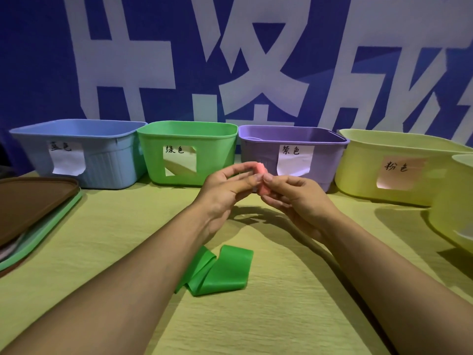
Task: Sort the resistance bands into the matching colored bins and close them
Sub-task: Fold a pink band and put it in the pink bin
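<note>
Here we pinch the soft, light pink band (263, 179) between left hand (225, 190) and right hand (294, 198), above the table (281, 316), before the purple bin (291, 155), and we judge its rolled middle gives the surest hold.

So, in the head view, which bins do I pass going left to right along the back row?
Blue bin → green bin → purple bin → yellow bin with the pink label. All four are open.
</note>
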The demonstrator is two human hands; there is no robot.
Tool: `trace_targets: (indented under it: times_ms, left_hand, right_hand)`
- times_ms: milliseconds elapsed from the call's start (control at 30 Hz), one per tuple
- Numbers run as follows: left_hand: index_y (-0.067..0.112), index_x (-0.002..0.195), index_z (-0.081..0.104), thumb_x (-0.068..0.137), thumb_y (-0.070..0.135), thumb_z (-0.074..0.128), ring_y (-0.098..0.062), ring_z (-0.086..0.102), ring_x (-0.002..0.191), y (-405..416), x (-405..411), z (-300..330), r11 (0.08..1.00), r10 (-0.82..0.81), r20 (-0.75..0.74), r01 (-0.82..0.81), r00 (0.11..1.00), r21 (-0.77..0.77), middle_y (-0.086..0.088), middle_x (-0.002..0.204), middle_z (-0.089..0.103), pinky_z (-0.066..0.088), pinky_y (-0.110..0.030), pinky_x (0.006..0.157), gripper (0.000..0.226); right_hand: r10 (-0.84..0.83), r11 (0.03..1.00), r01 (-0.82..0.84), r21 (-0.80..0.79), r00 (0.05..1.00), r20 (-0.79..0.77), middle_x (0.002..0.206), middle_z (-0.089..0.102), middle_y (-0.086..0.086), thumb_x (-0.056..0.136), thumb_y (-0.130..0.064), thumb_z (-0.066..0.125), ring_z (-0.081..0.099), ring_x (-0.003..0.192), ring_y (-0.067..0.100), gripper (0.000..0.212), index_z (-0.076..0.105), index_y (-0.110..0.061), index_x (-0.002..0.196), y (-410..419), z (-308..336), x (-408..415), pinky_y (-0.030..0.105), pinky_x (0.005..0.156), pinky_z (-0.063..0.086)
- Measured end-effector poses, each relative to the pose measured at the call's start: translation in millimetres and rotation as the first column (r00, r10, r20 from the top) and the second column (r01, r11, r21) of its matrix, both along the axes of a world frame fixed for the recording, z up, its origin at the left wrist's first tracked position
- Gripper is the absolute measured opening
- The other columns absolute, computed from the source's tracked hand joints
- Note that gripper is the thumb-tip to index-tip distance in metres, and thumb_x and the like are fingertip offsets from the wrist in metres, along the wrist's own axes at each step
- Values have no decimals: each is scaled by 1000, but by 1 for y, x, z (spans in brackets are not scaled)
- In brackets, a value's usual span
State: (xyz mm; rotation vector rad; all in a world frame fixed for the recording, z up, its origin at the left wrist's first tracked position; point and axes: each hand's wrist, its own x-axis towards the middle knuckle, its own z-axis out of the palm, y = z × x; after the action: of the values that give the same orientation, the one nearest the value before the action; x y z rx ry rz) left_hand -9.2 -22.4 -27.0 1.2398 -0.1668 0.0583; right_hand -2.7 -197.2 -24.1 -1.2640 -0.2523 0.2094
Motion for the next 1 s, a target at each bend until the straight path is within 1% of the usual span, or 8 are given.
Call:
trace_targets:
  times_ms: [167,333,467,567,633,767,867,1000]
  left_hand:
    - [13,116,72,73,17,78,-21,72,111,-2,-2,0,999,-31,-18,30,999,-22,-9,116,76,55,-32,98,44]
    - [15,115,73,83,14,73,-18,72,108,-4,-1,-2,1000,-15,-26,15,1000,-13,-9,116,76,57,-28,89,32]
    - [23,120,73,104,19,53,-11,69,114,-4,2,-3,984,70,10,-70,998,166,-1,119,76,54,-28,95,25]
    - [23,134,66,107,31,48,-9,63,124,-10,3,-2,954,98,46,-107,994,281,6,127,72,48,-36,107,33]
    - [22,135,65,107,36,48,-8,67,119,-18,5,4,930,144,59,-155,988,334,8,125,73,50,-37,107,35]
    - [29,115,71,107,39,47,-13,71,108,-40,5,22,884,154,100,-183,983,430,7,110,77,53,-34,96,27]
    - [26,113,71,108,39,46,-15,70,103,-62,5,34,877,158,122,-197,980,439,5,109,76,53,-34,90,28]
    - [21,114,69,107,37,47,-15,69,97,-98,5,47,904,160,105,-189,981,384,1,111,75,51,-31,83,28]
  right_hand:
    - [30,998,-31,62,1000,6,93,73,21,79,-9,73,71,82,21,34,71,8,108,2,-1,1,28,84,61]
    - [21,996,-20,82,1000,-5,98,73,23,78,-10,73,72,83,18,40,71,8,113,7,-9,4,24,75,60]
    - [-77,996,79,-38,996,43,102,76,19,83,-16,74,69,88,20,30,75,1,108,8,-10,10,28,82,60]
    - [-202,971,217,-102,969,143,90,78,6,92,-13,71,70,83,13,14,76,-6,103,4,-8,11,25,78,58]
    - [-253,952,281,-122,945,206,91,79,4,94,-17,71,72,83,12,15,77,-8,104,-1,-4,13,23,76,57]
    - [-320,903,386,-188,898,303,94,80,-1,94,-30,71,75,93,17,16,78,-18,103,-14,9,15,35,90,59]
    - [-410,833,511,-213,828,384,89,77,-8,95,-37,69,74,90,13,9,74,-31,90,-31,36,17,37,91,60]
    - [-424,678,634,-372,750,507,94,77,-3,95,-46,66,72,91,14,32,77,-17,104,-75,79,31,33,82,59]
